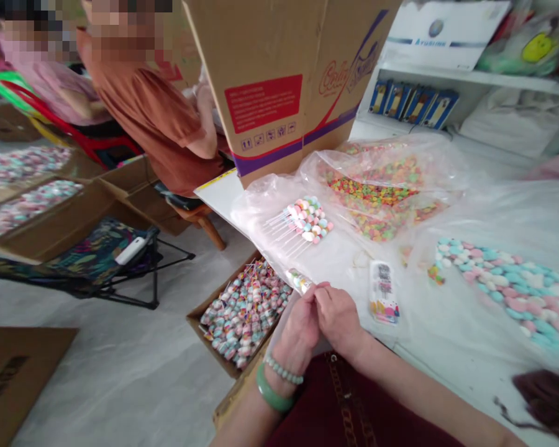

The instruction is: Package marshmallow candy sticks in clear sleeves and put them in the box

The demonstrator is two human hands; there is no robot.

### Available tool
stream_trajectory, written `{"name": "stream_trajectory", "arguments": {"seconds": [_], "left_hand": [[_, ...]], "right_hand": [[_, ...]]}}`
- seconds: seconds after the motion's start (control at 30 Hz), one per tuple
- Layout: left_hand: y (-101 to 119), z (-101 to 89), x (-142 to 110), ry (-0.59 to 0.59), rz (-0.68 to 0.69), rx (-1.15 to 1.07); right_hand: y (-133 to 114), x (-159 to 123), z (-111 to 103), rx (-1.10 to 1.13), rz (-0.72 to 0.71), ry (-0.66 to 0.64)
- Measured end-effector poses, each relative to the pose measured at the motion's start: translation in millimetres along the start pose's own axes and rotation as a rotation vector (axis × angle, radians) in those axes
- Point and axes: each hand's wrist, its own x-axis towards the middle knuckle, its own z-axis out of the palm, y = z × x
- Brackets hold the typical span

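Observation:
My left hand (302, 323), with a green bangle and a beaded bracelet on its wrist, meets my right hand (340, 316) at the front edge of the table. Both have their fingers pinched at the lower end of a clear-wrapped candy stick (299, 280), whose wrapped top points up and left. Which fingers grip which part is hidden. Just beyond lies a bunch of marshmallow sticks (310, 218), pastel candies at one end and bare white sticks at the other. Right of my hands is a printed pack (384, 292) of clear wrappers, lying flat.
Below the table's left edge, a carton (246, 310) is full of wrapped candy sticks. Clear bags hold small fruit-coloured gummies (377, 192) and pastel marshmallows (512, 285). A tall cardboard box (279, 68) stands at the back. Two people sit at the left near a folding stool (107, 254).

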Motion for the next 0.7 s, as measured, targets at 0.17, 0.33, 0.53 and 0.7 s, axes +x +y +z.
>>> {"name": "stream_trajectory", "arguments": {"seconds": [0.17,0.33,0.53,0.7], "left_hand": [[-5,-10.3,-6,-0.029,-0.062,-0.043],[9,-15.0,-14,-0.071,0.101,0.369],[24,-6.1,-13,-0.102,0.143,0.592],[4,8.9,-4,-0.130,-0.080,0.590]], "right_hand": [[21,9,2,1.084,0.640,-0.288],[31,6,-6,1.426,0.796,-0.443],[33,13,-27,0.947,0.531,-0.040],[31,26,-21,1.394,0.683,-0.069]]}}
